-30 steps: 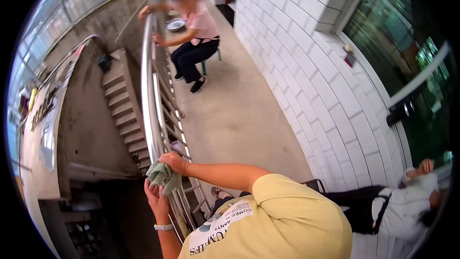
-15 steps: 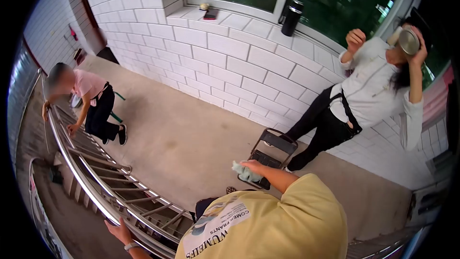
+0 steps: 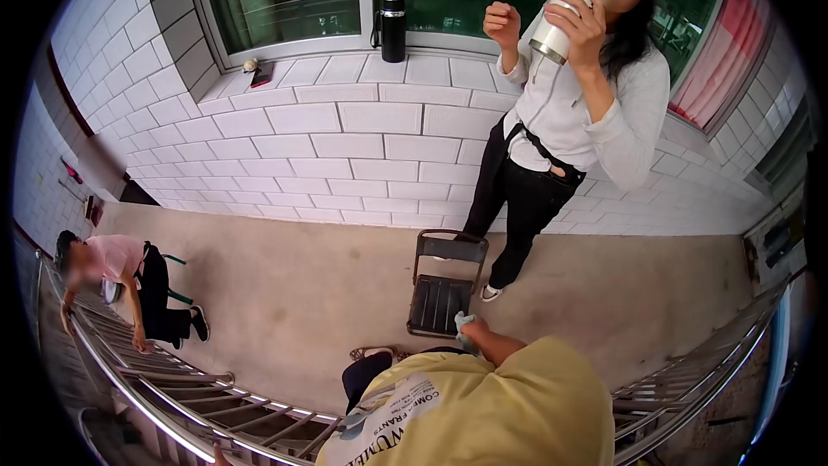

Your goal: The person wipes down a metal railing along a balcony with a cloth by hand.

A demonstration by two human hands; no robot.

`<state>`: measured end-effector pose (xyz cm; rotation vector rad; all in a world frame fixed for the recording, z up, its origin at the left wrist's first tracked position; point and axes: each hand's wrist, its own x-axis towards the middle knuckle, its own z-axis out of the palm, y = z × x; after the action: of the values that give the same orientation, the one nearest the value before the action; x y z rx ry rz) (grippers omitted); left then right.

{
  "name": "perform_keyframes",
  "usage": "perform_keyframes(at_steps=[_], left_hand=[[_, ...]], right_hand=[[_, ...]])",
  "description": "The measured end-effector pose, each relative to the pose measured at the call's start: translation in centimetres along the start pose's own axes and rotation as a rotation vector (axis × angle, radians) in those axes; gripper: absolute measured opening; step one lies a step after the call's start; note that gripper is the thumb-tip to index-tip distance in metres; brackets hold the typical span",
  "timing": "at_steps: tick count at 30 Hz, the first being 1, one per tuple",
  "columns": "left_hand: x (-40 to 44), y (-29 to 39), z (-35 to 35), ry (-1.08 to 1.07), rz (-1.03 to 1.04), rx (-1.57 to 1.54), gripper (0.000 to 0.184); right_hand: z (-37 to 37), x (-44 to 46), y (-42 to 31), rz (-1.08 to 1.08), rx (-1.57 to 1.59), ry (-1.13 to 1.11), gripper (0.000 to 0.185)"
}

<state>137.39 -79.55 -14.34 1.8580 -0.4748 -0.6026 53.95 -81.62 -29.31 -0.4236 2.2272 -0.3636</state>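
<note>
My right hand (image 3: 474, 326) is closed around a pale grey-green cloth (image 3: 465, 329), which hangs beside the front edge of a small folding chair (image 3: 440, 304). The chair has a dark slatted seat and a dark backrest on a metal frame. Whether the cloth touches the chair, I cannot tell. At the bottom edge, a small part of my left hand (image 3: 221, 456) shows at the shiny metal handrail (image 3: 177, 427). Its fingers curl over the rail, and the rest of that hand is out of view. My yellow shirt covers the lower middle.
A person in white (image 3: 569, 112) stands behind the chair, raising a white bottle (image 3: 561, 13). Another person in pink (image 3: 121, 263) bends at the railing on the left. A black flask (image 3: 393, 30) and a dark red flat item (image 3: 262, 74) sit on the tiled window ledge.
My view has swung right and levelled. My right hand has moved the cloth toward the chair's near right side. My left hand has mostly left the view. The person in white tilts the bottle less.
</note>
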Motion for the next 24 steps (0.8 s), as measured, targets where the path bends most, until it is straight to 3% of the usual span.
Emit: perform_keyframes(at_steps=[4,7,10,14,15,17,21,23,24], left_hand=[[1.1,-1.0,-0.2,0.000,0.105,0.066,0.043],[-0.2,-0.5,0.1,-0.004,0.044,0.139,0.057],[-3.9,2.8,0.9,0.032,-0.039,0.291,0.071],[-8.6,7.6,1.2,0.066,-0.155,0.460,0.089],[-8.8,7.4,1.3,0.069,-0.144,0.467,0.088],[-7.8,6.6,1.4,0.050,-0.103,0.406,0.086],[-6.2,4.5,1.3,0.012,-0.050,0.285,0.081],[-5.6,3.9,1.6,-0.016,-0.039,0.238,0.079],[-5.6,3.8,2.0,-0.017,-0.034,0.223,0.077]], right_hand=[[0.8,-0.1,-3.4,-0.250,-0.207,-0.045,0.056],[1.0,-2.8,-7.9,-0.316,-0.186,-0.205,0.063],[4.0,-3.1,-8.7,-0.418,-0.014,-0.138,0.066],[5.1,-2.7,-8.8,-0.431,-0.109,-0.165,0.070],[4.2,-3.8,-9.3,-0.435,-0.108,-0.166,0.070],[2.2,-5.7,-10.4,-0.203,-0.088,-0.280,0.071],[2.4,-5.2,-9.1,-0.227,-0.142,-0.259,0.070],[2.1,-5.1,-8.9,-0.423,-0.396,-0.213,0.061],[1.5,-5.6,-9.2,-0.421,-0.395,-0.209,0.061]])
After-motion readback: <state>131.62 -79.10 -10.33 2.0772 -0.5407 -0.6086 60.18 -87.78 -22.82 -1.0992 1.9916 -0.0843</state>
